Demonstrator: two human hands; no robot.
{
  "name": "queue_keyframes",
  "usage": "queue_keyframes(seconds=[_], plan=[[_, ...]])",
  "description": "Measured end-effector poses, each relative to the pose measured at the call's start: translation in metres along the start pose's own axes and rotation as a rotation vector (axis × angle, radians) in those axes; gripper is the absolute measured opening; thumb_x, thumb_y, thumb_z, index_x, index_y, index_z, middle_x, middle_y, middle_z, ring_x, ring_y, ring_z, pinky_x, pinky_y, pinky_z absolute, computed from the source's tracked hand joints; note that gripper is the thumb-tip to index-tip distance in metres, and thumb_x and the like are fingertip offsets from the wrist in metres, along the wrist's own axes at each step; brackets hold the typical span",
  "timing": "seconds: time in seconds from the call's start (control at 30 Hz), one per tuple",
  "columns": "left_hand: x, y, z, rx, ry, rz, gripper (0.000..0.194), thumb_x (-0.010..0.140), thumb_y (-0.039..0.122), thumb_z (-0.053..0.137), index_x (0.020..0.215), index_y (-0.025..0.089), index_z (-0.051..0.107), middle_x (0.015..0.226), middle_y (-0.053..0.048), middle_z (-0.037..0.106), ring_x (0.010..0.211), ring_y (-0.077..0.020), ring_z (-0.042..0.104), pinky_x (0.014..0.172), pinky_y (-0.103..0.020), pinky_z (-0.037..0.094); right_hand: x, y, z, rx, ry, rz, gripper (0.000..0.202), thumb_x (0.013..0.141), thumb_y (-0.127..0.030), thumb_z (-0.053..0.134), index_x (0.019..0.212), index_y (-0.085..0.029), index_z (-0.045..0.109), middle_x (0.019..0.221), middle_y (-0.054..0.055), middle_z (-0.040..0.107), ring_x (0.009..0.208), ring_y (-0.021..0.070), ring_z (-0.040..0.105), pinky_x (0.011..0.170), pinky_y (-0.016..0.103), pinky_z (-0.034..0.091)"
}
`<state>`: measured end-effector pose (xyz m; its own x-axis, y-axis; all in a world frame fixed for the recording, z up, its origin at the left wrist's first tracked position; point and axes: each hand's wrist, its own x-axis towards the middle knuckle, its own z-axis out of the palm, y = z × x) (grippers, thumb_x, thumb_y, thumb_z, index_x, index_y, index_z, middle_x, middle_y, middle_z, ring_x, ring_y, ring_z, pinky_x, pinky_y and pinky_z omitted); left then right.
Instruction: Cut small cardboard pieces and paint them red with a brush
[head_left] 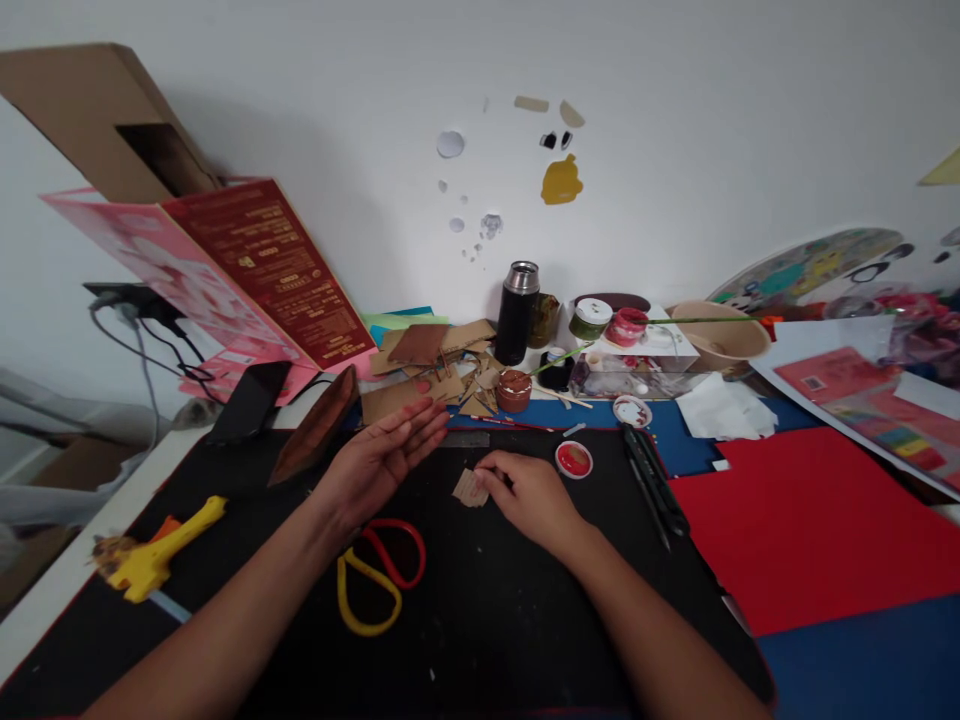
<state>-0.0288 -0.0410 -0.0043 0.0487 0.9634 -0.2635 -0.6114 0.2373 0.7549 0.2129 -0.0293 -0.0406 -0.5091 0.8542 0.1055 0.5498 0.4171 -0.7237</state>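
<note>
Between the thumb and fingers of my right hand (pixel 529 497) is a small piece of corrugated cardboard (pixel 469 489), held just above the black mat (pixel 480 620). My left hand (pixel 385 458) is turned palm up with its fingers stretched out and holds nothing. Below my left hand lie scissors with one red and one yellow handle (pixel 370 597); their blades are hidden under my left hand and forearm. A red-stained lid (pixel 574 459) lies beyond my right hand. Cardboard scraps (pixel 442 375) are piled behind my left hand.
A black flask (pixel 517 315), an open brown paint jar (pixel 514 391) and other jars stand at the back. On the left are a phone (pixel 251 400), a brown pointed piece (pixel 315 425) and a yellow object (pixel 161 550). A black cutter (pixel 654 480) and red sheet (pixel 821 530) lie right.
</note>
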Motion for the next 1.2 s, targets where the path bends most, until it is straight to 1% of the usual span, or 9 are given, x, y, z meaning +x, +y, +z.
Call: queue_keyframes(seconds=[0.13,0.2,0.27,0.43,0.57,0.8,0.93,1.07,1.2], plan=[[-0.001,-0.004,-0.003,0.09,0.091,-0.05,0.02,0.087,0.011,0.078,0.107,0.012,0.079,0.112,-0.016,0.083,0.087,-0.0218,0.082,0.078,-0.029,0.067,0.0,-0.001,-0.001,-0.004,-0.004,0.008,0.014,0.104,-0.025,0.063,0.104,-0.024,0.078,0.093,0.002,0.08,0.078,0.0182,0.071,0.073,0.027,0.046],[-0.002,-0.004,-0.005,0.138,0.11,-0.039,0.017,0.079,0.013,0.088,0.094,0.01,0.079,0.091,-0.014,0.084,0.064,-0.0171,0.077,0.063,-0.025,0.064,0.0,-0.002,-0.001,0.001,-0.009,0.011,0.015,0.104,-0.025,0.063,0.103,-0.023,0.078,0.093,0.002,0.08,0.08,0.0186,0.071,0.072,0.027,0.046],[-0.004,-0.002,-0.006,0.161,0.11,-0.012,0.024,0.071,0.017,0.095,0.087,0.009,0.078,0.08,-0.012,0.082,0.053,-0.0145,0.072,0.056,-0.023,0.061,0.0,-0.003,-0.002,0.001,-0.01,0.007,0.015,0.104,-0.025,0.062,0.103,-0.023,0.078,0.093,0.003,0.08,0.082,0.0191,0.072,0.074,0.027,0.047],[-0.003,0.01,-0.012,0.182,0.21,0.043,0.029,0.064,0.017,0.098,0.083,0.011,0.076,0.076,-0.009,0.08,0.052,-0.0129,0.069,0.054,-0.022,0.06,0.0,-0.002,-0.002,0.005,-0.008,0.005,0.015,0.104,-0.024,0.063,0.103,-0.023,0.077,0.094,0.003,0.08,0.083,0.0195,0.073,0.076,0.028,0.048],[-0.003,0.022,-0.023,0.212,0.239,0.119,0.029,0.064,0.019,0.095,0.08,0.011,0.072,0.068,-0.004,0.076,0.044,-0.009,0.062,0.045,-0.017,0.051,0.0,-0.002,-0.002,-0.009,-0.007,0.002,0.014,0.103,-0.023,0.063,0.105,-0.023,0.078,0.093,0.003,0.08,0.081,0.0191,0.073,0.073,0.027,0.047],[-0.01,0.02,-0.031,0.242,0.137,0.093,0.031,0.083,0.037,0.081,0.071,0.017,0.06,0.04,0.011,0.04,0.025,-0.0031,0.024,0.03,-0.016,0.026,0.001,-0.003,-0.002,-0.005,-0.011,0.005,0.014,0.104,-0.024,0.063,0.103,-0.023,0.078,0.093,0.003,0.08,0.082,0.0189,0.073,0.074,0.027,0.047],[-0.016,0.011,-0.025,0.271,0.099,0.053,0.041,0.085,0.046,0.08,0.067,0.019,0.055,0.039,0.012,0.033,0.026,-0.0036,0.023,0.032,-0.017,0.026,0.001,-0.002,-0.002,-0.015,-0.007,0.002,0.013,0.103,-0.024,0.064,0.104,-0.023,0.078,0.091,0.003,0.079,0.08,0.0191,0.072,0.073,0.027,0.046],[-0.017,0.0,-0.019,0.302,0.108,0.023,0.057,0.089,0.052,0.075,0.057,0.022,0.039,0.039,0.01,0.03,0.028,-0.004,0.022,0.033,-0.019,0.022,0.001,-0.001,-0.001,-0.005,-0.004,0.002,0.014,0.103,-0.024,0.064,0.104,-0.022,0.078,0.09,0.003,0.079,0.08,0.0189,0.072,0.072,0.027,0.046],[-0.014,-0.008,-0.017,0.336,0.112,0.03,0.056,0.085,0.056,0.079,0.06,0.019,0.045,0.047,0.007,0.043,0.033,-0.0036,0.03,0.037,-0.019,0.022,0.001,0.0,0.0,-0.009,-0.005,0.01,0.014,0.103,-0.024,0.063,0.104,-0.023,0.078,0.089,0.002,0.079,0.079,0.0192,0.072,0.072,0.027,0.046]])
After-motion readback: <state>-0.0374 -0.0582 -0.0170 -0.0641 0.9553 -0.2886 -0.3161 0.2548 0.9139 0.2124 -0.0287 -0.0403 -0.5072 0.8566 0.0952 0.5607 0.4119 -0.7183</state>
